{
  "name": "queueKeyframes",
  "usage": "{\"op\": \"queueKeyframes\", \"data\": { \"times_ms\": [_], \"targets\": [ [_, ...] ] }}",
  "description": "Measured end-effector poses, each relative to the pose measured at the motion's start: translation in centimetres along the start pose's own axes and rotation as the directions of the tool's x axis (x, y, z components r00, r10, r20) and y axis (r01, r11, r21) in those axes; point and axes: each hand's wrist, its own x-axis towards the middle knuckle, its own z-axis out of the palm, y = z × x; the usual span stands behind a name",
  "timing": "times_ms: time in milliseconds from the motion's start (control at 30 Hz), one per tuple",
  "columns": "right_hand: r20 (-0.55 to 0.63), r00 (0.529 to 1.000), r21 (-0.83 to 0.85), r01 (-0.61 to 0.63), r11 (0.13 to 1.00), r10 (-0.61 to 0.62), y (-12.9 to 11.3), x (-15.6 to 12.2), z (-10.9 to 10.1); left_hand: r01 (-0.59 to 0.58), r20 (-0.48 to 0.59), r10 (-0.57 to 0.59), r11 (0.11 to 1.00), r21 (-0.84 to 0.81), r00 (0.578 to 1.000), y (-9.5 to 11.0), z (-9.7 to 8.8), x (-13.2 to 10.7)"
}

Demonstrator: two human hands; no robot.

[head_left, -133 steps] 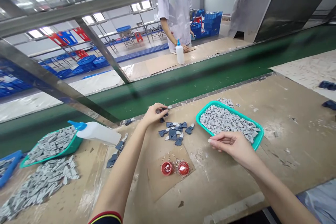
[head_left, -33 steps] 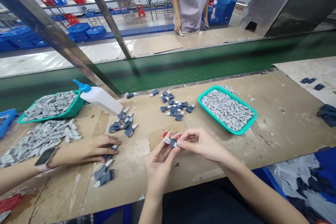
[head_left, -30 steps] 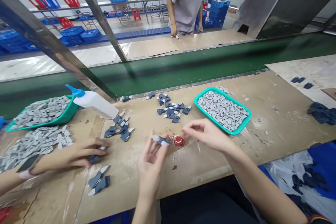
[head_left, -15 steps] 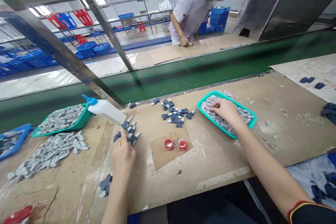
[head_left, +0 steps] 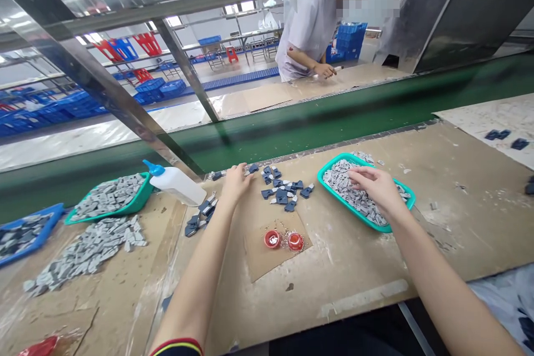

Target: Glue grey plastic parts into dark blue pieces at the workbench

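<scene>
Resting spread on gray pieces in a teal tray, the right hand is well apart from the loosely curled left hand, just beside dark blue pieces.

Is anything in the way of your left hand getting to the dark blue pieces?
Nothing visible is in the way. The left hand is right at the dark blue pieces, with its fingertips beside the nearest ones and no object between them.

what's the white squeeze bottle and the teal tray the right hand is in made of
The squeeze bottle looks like translucent white plastic, judging by its milky, slightly glossy body. The teal tray looks like moulded plastic with a smooth satin finish, going by its even colour and rounded rim.
</scene>
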Motion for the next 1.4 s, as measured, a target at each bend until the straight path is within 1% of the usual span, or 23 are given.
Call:
{"op": "queueKeyframes", "data": {
  "times_ms": [67,133,200,300,367,433,567,633,700,767,800,900,967,1067,1267,1333,1400],
  "targets": [
    [0.019,1.000,0.038,-0.025,0.999,0.025,0.0,-0.7,-0.5,0.013,0.026,-0.011,0.998,-0.058,1.000,-0.1,1.0,1.4],
    [0.057,0.998,0.062,-0.039,0.997,0.035,-0.2,-1.6,-1.0,0.025,0.042,-0.020,0.991,-0.131,0.999,-0.1,1.3,1.9],
    [0.083,0.996,0.069,-0.039,0.997,0.033,-0.6,-2.7,-1.3,0.039,0.046,-0.030,0.974,-0.221,0.998,0.1,1.0,1.8],
    [0.121,0.992,0.066,-0.054,0.996,0.046,-1.1,-4.5,-0.8,0.060,0.038,-0.049,0.919,-0.390,0.998,0.9,-0.4,0.6],
    [0.174,0.982,0.065,-0.092,0.994,0.079,-1.1,-5.8,0.1,0.079,0.037,-0.071,0.851,-0.519,0.997,1.5,-1.5,-1.0],
    [0.253,0.959,0.063,-0.144,0.988,0.124,-0.9,-6.9,1.5,0.109,0.032,-0.116,0.762,-0.639,0.993,2.0,-2.6,-3.1],
    [0.413,0.884,0.021,-0.248,0.968,0.218,0.1,-8.8,4.4,0.162,0.017,-0.247,0.579,-0.799,0.969,2.9,-4.4,-7.9],
    [0.460,0.852,-0.049,-0.254,0.966,0.248,0.6,-9.4,5.6,0.173,0.026,-0.311,0.459,-0.872,0.950,3.5,-5.1,-10.3],
    [0.493,0.839,-0.103,-0.205,0.973,0.229,1.1,-9.8,6.5,0.170,0.045,-0.364,0.318,-0.933,0.930,4.4,-5.8,-12.5],
    [0.526,0.830,-0.114,-0.148,0.982,0.186,1.6,-10.1,7.1,0.161,0.065,-0.401,0.211,-0.964,0.914,5.4,-6.2,-14.4],
    [0.540,0.824,-0.114,-0.130,0.985,0.171,1.8,-10.1,7.4,0.163,0.074,-0.409,0.187,-0.969,0.910,5.9,-6.3,-15.3],
    [0.556,0.811,-0.126,-0.132,0.983,0.180,2.5,-10.1,7.9,0.195,0.117,-0.432,0.139,-0.971,0.894,7.0,-6.3,-17.3],
    [0.549,0.813,-0.139,-0.140,0.980,0.194,2.8,-10.0,8.1,0.224,0.143,-0.456,0.128,-0.966,0.878,7.4,-6.0,-18.3],
    [0.544,0.813,-0.157,-0.147,0.977,0.209,2.8,-10.0,8.3,0.243,0.153,-0.499,0.120,-0.963,0.853,7.8,-5.5,-19.3],
    [0.568,0.796,-0.130,-0.163,0.978,0.208,1.7,-10.1,7.7,0.223,0.156,-0.558,0.054,-0.973,0.815,8.5,-4.6,-20.8],
    [0.571,0.792,-0.127,-0.174,0.977,0.215,1.3,-10.1,7.5,0.207,0.154,-0.588,0.024,-0.978,0.794,9.1,-4.2,-21.1],
    [0.576,0.787,-0.123,-0.184,0.975,0.221,1.1,-10.1,7.4,0.203,0.171,-0.622,-0.020,-0.979,0.764,9.8,-3.8,-21.3]
  ]
}}
